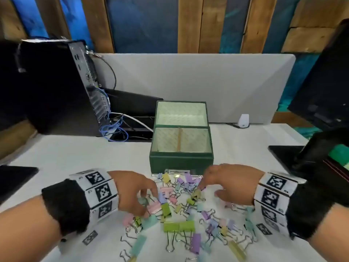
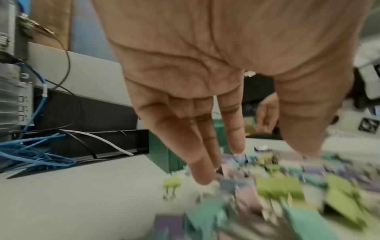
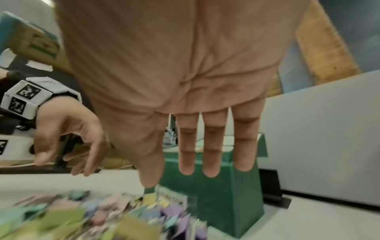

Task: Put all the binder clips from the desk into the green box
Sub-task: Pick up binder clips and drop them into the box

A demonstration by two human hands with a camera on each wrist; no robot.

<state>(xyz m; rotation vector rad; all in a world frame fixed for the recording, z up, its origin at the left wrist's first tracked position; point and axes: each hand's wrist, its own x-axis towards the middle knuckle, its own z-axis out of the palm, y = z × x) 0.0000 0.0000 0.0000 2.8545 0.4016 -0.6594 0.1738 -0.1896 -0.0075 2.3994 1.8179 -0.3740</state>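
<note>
While both hands are held low over the pile, nothing is seen gripped. Left hand (image 1: 135, 191) is placed at 9 o'clock of the binder clips (image 1: 181, 210), fingers (image 2: 202, 164) extended downward, tips at or just above the clips; contact cannot be confirmed, wrist view is blurred. Right hand (image 1: 229, 183) is placed at 3 o'clock of the pile, fingers (image 3: 209, 146) straight and slightly spread, palm empty. Pastel clips are scattered on the white desk (image 1: 66, 154), none seen in the green box (image 1: 181, 160). Box is set at 12 o'clock, just beyond the pile, lid open. A black computer tower (image 1: 47, 87) is located at 10 o'clock.
</note>
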